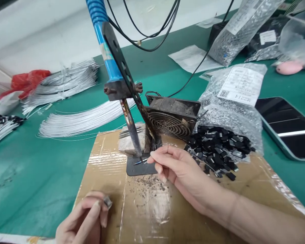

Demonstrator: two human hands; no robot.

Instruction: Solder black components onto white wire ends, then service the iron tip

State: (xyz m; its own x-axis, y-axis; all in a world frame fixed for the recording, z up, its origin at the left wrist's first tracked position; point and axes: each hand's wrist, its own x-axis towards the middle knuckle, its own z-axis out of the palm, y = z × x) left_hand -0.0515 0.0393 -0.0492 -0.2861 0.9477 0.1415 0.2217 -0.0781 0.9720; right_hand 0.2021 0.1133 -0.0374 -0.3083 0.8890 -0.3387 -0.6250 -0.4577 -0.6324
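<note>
My right hand (173, 166) is closed in a pinch on a thin wire (143, 162). The wire's stripped-looking end lies under the tip of a blue-handled soldering iron (108, 51), over a black metal base plate (139, 170). I cannot tell whether wire and tip touch. The iron is clamped in a stand, pointing down. At the lower left, my left hand (87, 217) is closed, with a small silver-grey piece (107, 202) between thumb and index finger. A whitish block (132, 139) bearing thin metal strands stands behind the tip.
A fan (171, 117) stands behind the iron. Black connector pieces (218, 149) spill from a plastic bag (234, 95) to its right. A phone (289, 122) lies at the right edge. White wire bundles (86, 118) lie back left. Dark crumbs dot the cardboard (104, 179).
</note>
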